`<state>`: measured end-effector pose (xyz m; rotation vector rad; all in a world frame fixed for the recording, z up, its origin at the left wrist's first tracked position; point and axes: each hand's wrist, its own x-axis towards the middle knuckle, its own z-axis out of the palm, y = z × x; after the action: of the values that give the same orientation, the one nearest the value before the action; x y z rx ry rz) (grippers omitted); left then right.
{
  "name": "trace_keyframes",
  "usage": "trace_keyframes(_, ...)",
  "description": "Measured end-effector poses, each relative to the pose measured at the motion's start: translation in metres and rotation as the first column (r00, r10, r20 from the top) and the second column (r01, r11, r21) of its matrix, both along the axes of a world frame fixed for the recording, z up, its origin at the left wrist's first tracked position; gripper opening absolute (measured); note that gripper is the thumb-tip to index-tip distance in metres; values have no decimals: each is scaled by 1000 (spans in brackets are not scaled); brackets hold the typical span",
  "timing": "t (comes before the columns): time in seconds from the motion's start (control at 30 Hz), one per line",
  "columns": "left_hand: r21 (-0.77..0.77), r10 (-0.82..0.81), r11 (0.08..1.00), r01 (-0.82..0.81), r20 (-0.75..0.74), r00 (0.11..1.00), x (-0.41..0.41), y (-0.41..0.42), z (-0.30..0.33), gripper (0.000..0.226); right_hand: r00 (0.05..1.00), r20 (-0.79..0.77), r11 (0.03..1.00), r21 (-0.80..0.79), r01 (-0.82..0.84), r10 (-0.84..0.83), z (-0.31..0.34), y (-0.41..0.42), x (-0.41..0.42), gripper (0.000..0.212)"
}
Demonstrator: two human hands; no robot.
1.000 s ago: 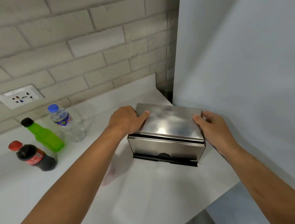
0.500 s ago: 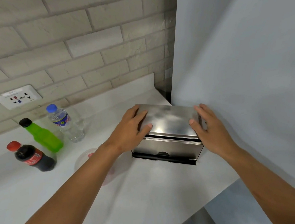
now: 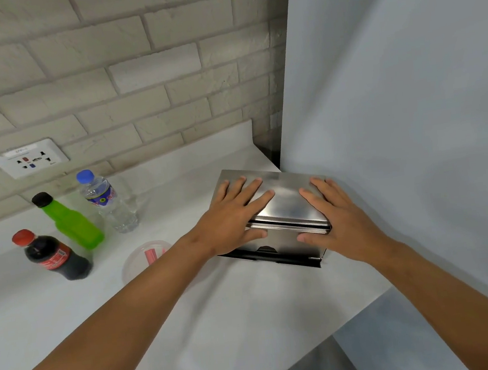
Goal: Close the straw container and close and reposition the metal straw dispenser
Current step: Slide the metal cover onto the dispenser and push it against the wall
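Head view only. Left forearm cutting across the straw container (image 3: 147, 258), so just part of a clear round lid with something red under it showing, blurry, just left of the left wrist; can't tell if shut. Front lower edge of the metal straw dispenser (image 3: 287, 201) partly blocked by both thumbs. Elbows cut off at the bottom edge.

Both arms stretched forward, palms down. Left hand (image 3: 230, 220) flat on the dispenser's lid, fingers spread and pointing away, thumb hooked over the front edge. Right hand (image 3: 336, 220) same deal on the right end of the lid, fingers splayed, thumb pressed on the front face. Neither curled round anything, just resting open on the metal.

Dispenser sitting on the white counter (image 3: 250, 305) under both palms, lid down, right against the grey panel (image 3: 410, 105). Well left of the left hand: cola bottle (image 3: 53, 256), green bottle (image 3: 69, 221), water bottle (image 3: 106, 202).
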<state>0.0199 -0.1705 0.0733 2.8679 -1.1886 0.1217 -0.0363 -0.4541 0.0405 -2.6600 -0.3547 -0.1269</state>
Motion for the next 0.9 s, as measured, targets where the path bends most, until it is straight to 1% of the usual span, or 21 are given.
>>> trace_keyframes(0.1, -36, 4, 999, -3, 31, 1000, -7, 1, -1, 79, 998, 58, 1000, -10, 6, -6, -4, 2, -3, 87)
trace_keyframes(0.2, -61, 9, 998, -7, 40, 999, -11, 0, 1, 77, 997, 80, 1000, -2, 3, -3, -6, 3, -5, 85)
trace_keyframes(0.3, -85, 18, 996, -15, 39, 999, -12, -2, 1, 76, 996, 90, 1000, -4, -6, 6, -6, 2, -5, 85)
trace_keyframes(0.43, -140, 40, 990, -35, 36, 999, -18, -7, -1, 74, 997, 55, 998, 5, -56, 56, -4, -7, -8, 85)
trace_keyframes(0.5, -181, 19, 983, -11, 40, 999, -22, -12, 1, 71, 994, 75, 996, 17, -83, 82, -3, -14, -13, 79)
trace_keyframes(0.63, -217, -64, 973, 80, 76, 995, -30, -33, 2, 61, 978, 181, 994, 12, -109, 105, -5, -24, -26, 63)
trace_keyframes(0.73, -240, -107, 963, 125, 87, 990, -35, -51, -4, 55, 978, 182, 994, 28, -105, 98, -5, -27, -30, 60)
trace_keyframes(0.8, -277, -106, 952, 130, 102, 989, -36, -55, -10, 52, 981, 174, 994, 55, -99, 88, -4, -26, -30, 59)
trace_keyframes(0.9, -317, -96, 939, 138, 144, 985, -35, -53, -17, 47, 975, 203, 991, 71, -110, 94, -6, -24, -32, 55)
